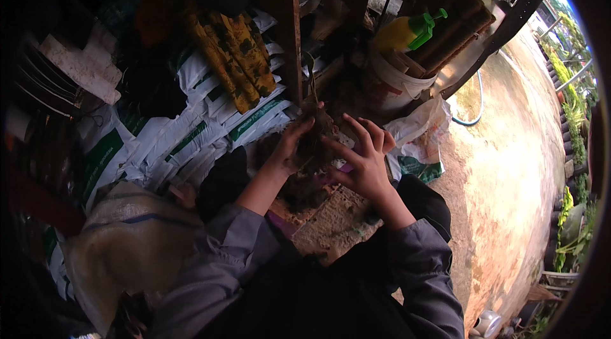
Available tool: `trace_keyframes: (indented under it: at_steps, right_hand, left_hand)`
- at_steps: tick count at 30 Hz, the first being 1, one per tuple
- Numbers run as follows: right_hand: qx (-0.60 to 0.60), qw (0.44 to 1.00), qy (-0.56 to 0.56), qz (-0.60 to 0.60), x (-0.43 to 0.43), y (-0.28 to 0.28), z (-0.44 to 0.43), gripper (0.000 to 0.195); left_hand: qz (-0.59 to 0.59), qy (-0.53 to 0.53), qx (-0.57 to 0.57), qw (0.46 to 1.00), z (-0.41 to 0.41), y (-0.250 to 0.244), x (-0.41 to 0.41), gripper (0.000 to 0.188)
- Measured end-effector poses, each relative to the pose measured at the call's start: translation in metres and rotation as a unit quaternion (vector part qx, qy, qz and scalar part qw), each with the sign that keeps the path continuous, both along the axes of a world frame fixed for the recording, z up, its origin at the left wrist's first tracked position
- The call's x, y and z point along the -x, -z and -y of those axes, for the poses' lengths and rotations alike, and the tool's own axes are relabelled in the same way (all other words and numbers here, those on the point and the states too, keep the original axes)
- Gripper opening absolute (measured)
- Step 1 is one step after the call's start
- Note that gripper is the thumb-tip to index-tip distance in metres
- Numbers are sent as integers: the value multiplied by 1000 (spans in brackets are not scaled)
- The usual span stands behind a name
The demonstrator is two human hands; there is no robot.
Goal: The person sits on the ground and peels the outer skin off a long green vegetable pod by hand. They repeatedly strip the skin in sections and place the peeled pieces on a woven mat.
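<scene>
My left hand [292, 143] holds a dark clump of soil and roots [312, 146] in front of me. A thin plant stem [312, 79] with a narrow leaf rises from its top. On the other side of the clump is my right hand [363, 162], fingers spread and curved. Its fingertips are close to the clump; whether they touch it is hard to tell in the shade. Below both hands, loose dark soil [300, 193] lies on the ground, with something purple [281, 224] beside it.
White and green plastic bags [191, 134] are piled at left, behind a woven sack [129, 243]. Patterned yellow cloth [241, 60] hangs ahead near a wooden post [297, 29]. A white bucket [401, 84] and a yellow-green sprayer [405, 32] stand at right, near a crumpled bag [422, 124].
</scene>
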State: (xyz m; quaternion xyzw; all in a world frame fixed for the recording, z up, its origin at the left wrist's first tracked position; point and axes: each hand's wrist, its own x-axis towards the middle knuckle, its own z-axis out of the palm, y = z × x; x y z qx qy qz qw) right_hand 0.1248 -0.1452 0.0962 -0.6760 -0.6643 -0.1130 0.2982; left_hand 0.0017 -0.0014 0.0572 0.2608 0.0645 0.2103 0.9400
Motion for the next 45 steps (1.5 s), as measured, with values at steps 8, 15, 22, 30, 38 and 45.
trace_keyframes:
  at_steps: [8,15,22,30,38,45]
  right_hand:
    - [-79,996,2,-39,-2,7,-2,49]
    - [-131,987,25,-94,3,17,-7,56]
    - [-68,985,85,-131,13,17,-11,71]
    - [-115,989,67,-70,16,30,-7,48]
    - [-170,981,67,-72,10,30,-14,33]
    - [-124,975,83,-166,11,10,-11,32]
  left_hand:
    - [-9,-29,-112,993,3,-5,0,49]
    - [-43,-45,-48,997,19,-5,-3,47]
    - [-96,-74,-98,988,23,15,-7,47]
    - [-26,-87,-5,996,19,8,-7,44]
    - [95,-85,106,986,23,5,-14,48]
    - [111,-90,164,976,20,-1,-18,54]
